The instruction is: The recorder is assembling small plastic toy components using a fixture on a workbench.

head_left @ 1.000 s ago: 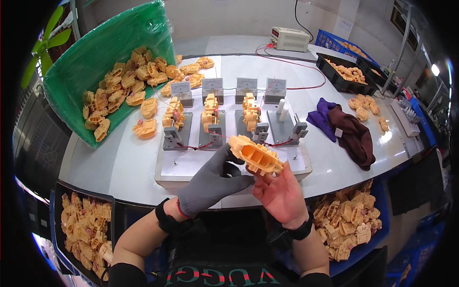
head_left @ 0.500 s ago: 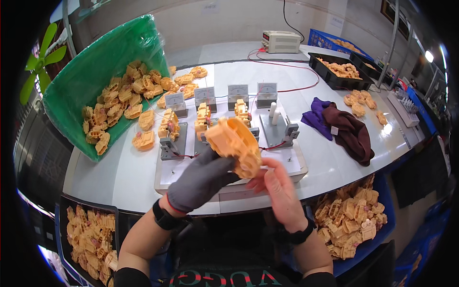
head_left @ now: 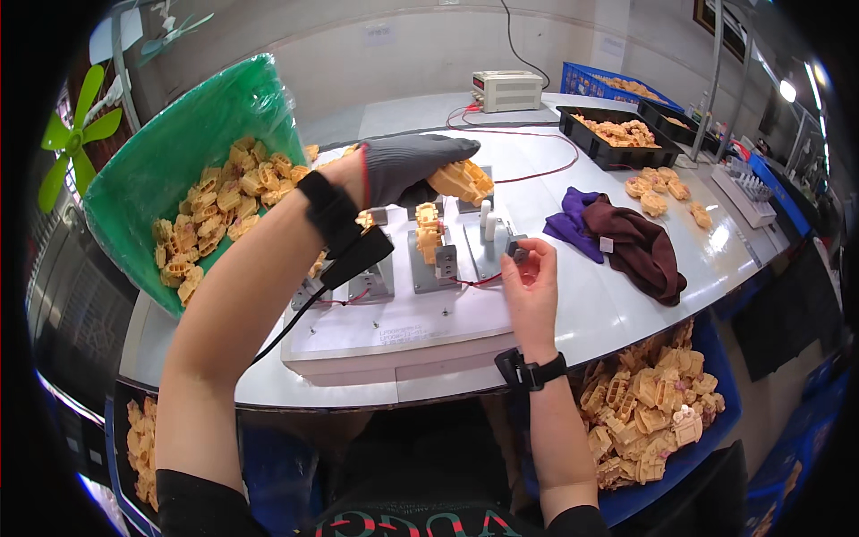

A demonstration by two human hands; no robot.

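Note:
My left hand (head_left: 413, 167), in a grey glove, is closed around a yellow-orange molded plastic part (head_left: 463, 182). It holds the part above the rightmost test fixture (head_left: 488, 254), next to that fixture's two white pegs (head_left: 489, 220). My bare right hand (head_left: 534, 285) pinches a small dark block (head_left: 516, 250) at the front of the same fixture, where a red wire runs in. On the neighbouring fixture to the left sits another yellow-orange part (head_left: 429, 234). My left forearm and glove hide much of the fixtures and meters farther left.
A green lined bin (head_left: 125, 224) of similar parts stands at left. Purple and brown cloths (head_left: 637, 251) lie at right, with loose parts (head_left: 658, 186) behind. Farther back are a black tray (head_left: 586, 148) and a power supply (head_left: 508, 91). A blue crate (head_left: 729, 394) sits below the table edge.
My left hand has carried the plastic part forward and up, over the rightmost fixture. My right hand has left the part and moved forward to that fixture's dark block. The view has shifted slightly.

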